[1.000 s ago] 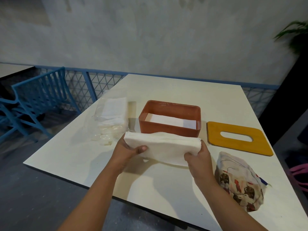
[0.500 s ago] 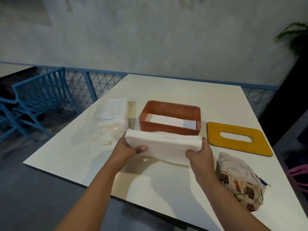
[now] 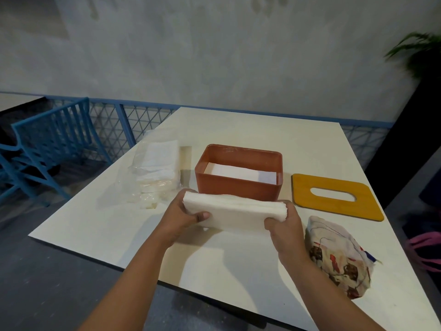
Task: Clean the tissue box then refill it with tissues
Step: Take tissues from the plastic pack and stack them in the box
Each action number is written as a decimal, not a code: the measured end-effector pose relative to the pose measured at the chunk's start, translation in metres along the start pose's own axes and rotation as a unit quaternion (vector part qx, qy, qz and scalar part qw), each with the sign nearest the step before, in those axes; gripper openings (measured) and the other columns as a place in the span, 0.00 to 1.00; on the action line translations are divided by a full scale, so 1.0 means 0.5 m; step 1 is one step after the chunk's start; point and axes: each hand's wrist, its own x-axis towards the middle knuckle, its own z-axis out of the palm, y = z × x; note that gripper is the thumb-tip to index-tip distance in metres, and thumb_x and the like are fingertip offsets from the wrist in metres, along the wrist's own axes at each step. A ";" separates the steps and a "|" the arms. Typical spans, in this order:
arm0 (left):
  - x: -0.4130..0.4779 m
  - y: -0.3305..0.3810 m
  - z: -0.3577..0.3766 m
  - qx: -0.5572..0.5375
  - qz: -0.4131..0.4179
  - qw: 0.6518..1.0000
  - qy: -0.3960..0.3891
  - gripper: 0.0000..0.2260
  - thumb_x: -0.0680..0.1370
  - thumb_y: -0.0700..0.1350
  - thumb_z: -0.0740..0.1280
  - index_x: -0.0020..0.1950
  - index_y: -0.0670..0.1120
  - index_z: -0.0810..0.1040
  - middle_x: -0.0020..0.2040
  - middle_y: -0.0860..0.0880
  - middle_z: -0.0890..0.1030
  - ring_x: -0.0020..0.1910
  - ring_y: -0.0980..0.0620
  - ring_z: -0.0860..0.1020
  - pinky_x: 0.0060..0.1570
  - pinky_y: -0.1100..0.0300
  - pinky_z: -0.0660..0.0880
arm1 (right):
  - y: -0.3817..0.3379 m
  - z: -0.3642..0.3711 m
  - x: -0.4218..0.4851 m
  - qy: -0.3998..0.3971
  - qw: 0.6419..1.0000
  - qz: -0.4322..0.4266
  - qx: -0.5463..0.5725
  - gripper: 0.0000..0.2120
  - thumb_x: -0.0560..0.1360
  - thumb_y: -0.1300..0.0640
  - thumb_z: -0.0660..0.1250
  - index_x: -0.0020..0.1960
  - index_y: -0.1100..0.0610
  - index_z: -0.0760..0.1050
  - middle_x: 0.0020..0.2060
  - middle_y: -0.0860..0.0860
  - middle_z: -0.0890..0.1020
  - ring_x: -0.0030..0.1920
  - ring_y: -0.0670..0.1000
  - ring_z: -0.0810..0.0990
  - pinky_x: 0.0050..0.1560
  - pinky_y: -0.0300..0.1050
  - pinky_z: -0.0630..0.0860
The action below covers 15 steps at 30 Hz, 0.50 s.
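While both thumbs press down on the top sheet and the curled fingers support the underside, the left hand [image 3: 183, 215] and right hand [image 3: 285, 226] clamp the two short ends of the tissue stack [image 3: 235, 210]. Each grip is closed on the stack; no finger is spread free. Over the last second the stack has risen slightly and moved toward the box, so its far edge now overlaps the near wall of the terracotta tissue box [image 3: 238, 187] from this view. It is held just in front of the open top, not yet over the cavity. The box stands upright on the white table [image 3: 238, 259], with a white layer already lying inside. This indicates that refilling is under way. To the right lies the yellow slotted lid [image 3: 334, 206], off the box. A patterned cloth [image 3: 338, 256] rests near the right wrist. The opened plastic tissue pack [image 3: 155, 175] lies left of the box.
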 end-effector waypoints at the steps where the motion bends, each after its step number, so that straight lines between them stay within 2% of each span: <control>1: 0.000 -0.004 0.003 0.001 -0.007 1.000 -0.006 0.23 0.66 0.32 0.75 0.51 0.53 0.72 0.48 0.52 0.79 0.50 0.52 0.76 0.45 0.61 0.76 | 0.004 0.000 -0.001 -0.003 1.000 0.015 0.006 0.24 0.69 0.75 0.63 0.56 0.51 0.70 0.48 0.50 0.77 0.49 0.49 0.76 0.37 0.35 0.73; 3: -0.002 -0.011 0.009 -0.008 -0.022 1.000 -0.002 0.23 0.66 0.33 0.75 0.55 0.51 0.73 0.49 0.52 0.80 0.52 0.50 0.77 0.48 0.59 0.76 | 0.008 0.001 -0.001 -0.004 0.999 0.035 0.016 0.27 0.69 0.76 0.63 0.62 0.54 0.70 0.51 0.52 0.77 0.52 0.52 0.75 0.38 0.36 0.73; 6: 0.002 -0.005 0.012 -0.004 -0.013 1.000 0.018 0.23 0.67 0.34 0.75 0.59 0.47 0.74 0.52 0.49 0.81 0.54 0.47 0.78 0.55 0.53 0.76 | 0.001 0.001 0.002 0.004 1.000 0.027 0.016 0.27 0.69 0.75 0.64 0.63 0.54 0.70 0.51 0.51 0.77 0.53 0.52 0.75 0.44 0.40 0.75; 11: 0.010 0.015 0.010 -0.009 0.024 1.000 0.010 0.25 0.66 0.35 0.76 0.58 0.50 0.72 0.52 0.51 0.80 0.53 0.51 0.77 0.49 0.59 0.76 | -0.012 -0.013 0.007 0.009 0.999 -0.007 0.038 0.24 0.69 0.76 0.64 0.55 0.50 0.69 0.45 0.46 0.77 0.50 0.51 0.76 0.43 0.40 0.74; 13: 0.013 0.007 0.010 0.014 0.020 1.000 -0.008 0.25 0.65 0.33 0.76 0.55 0.53 0.71 0.53 0.49 0.78 0.53 0.51 0.76 0.47 0.60 0.76 | -0.004 -0.014 0.005 0.003 0.999 0.007 0.034 0.24 0.68 0.76 0.63 0.56 0.52 0.68 0.46 0.49 0.77 0.52 0.53 0.76 0.40 0.39 0.74; 15: 0.012 -0.007 0.013 0.022 0.003 1.000 -0.009 0.28 0.64 0.33 0.76 0.57 0.52 0.71 0.55 0.48 0.78 0.55 0.49 0.76 0.48 0.58 0.77 | 0.006 -0.011 0.003 -0.008 0.999 0.027 0.032 0.28 0.67 0.76 0.64 0.59 0.52 0.67 0.52 0.52 0.77 0.54 0.54 0.76 0.45 0.44 0.77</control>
